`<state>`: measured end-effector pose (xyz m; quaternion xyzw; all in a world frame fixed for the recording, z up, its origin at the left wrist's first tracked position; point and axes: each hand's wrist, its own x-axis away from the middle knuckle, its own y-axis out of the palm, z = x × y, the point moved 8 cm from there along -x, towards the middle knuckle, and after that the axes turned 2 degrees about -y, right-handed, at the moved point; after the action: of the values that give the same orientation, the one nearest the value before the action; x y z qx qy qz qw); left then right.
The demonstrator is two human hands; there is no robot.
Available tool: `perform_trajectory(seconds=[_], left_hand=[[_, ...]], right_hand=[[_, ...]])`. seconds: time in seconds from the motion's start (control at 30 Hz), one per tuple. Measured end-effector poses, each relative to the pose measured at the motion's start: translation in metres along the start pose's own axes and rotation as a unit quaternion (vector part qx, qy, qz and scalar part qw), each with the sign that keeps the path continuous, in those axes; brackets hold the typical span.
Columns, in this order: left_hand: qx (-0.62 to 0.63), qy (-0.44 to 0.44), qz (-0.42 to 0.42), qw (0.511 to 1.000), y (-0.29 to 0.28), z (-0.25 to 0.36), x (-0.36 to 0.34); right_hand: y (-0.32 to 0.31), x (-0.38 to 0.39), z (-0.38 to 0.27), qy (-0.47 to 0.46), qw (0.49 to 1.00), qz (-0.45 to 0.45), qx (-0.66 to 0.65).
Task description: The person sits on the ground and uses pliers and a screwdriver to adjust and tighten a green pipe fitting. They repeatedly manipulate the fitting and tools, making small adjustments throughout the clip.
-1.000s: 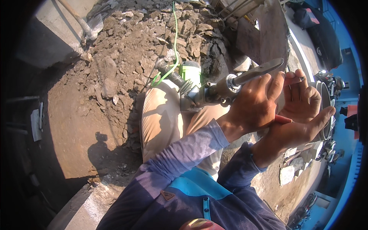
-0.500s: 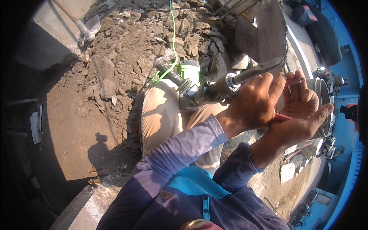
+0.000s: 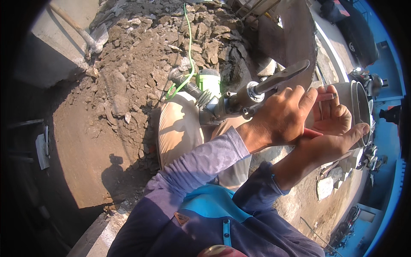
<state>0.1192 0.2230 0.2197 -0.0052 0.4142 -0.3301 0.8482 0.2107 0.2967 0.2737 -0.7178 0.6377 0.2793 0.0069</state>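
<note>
My left hand (image 3: 284, 113) is closed, back upward, with a small red strip (image 3: 324, 97) sticking out from its thumb side. The strip's dark-tipped end lies against the fingertips of my right hand (image 3: 334, 135). That hand faces palm up, thumb stretched out and fingers loosely bent and apart. A second bit of red (image 3: 311, 133) shows between my left hand and the right palm; whether it belongs to the same piece is hidden. Across my lap rests a demolition hammer (image 3: 209, 100) with a green motor housing, a black side handle and a flat steel chisel (image 3: 282, 76) pointing up and right.
A light green cord (image 3: 189, 34) runs from the hammer over broken rubble (image 3: 128, 64). A wooden-handled tool (image 3: 77, 26) leans on a concrete block at the upper left. Beyond my right hand lie a grey pipe (image 3: 353, 96) and pale stone pieces (image 3: 325, 188).
The whole view has shifted slightly. Both hands sit a little lower against the chisel, and the red strip has come down with them.
</note>
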Motion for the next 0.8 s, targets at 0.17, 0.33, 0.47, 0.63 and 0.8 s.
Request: perform_trajectory(seconds=[0.17,0.33,0.47,0.63,0.8], left_hand=[[0.008,-0.022,0.019,1.000,-0.017,-0.002,-0.001],[-0.004,0.012,0.058,0.998,-0.020,0.021,0.004],[-0.017,0.009,0.091,0.996,-0.014,0.027,0.014],[-0.032,-0.004,0.098,0.995,-0.007,0.027,0.012],[-0.035,-0.002,0.100,0.994,-0.005,0.025,0.009]], right_hand=[[0.029,0.011,0.007,0.145,0.948,-0.160,-0.233],[0.030,-0.013,0.042,0.195,0.891,-0.279,-0.299],[0.052,-0.013,0.035,0.225,0.905,-0.248,-0.262],[0.057,-0.024,0.034,0.194,0.928,-0.251,-0.193],[0.061,-0.023,0.038,0.223,0.920,-0.258,-0.192]])
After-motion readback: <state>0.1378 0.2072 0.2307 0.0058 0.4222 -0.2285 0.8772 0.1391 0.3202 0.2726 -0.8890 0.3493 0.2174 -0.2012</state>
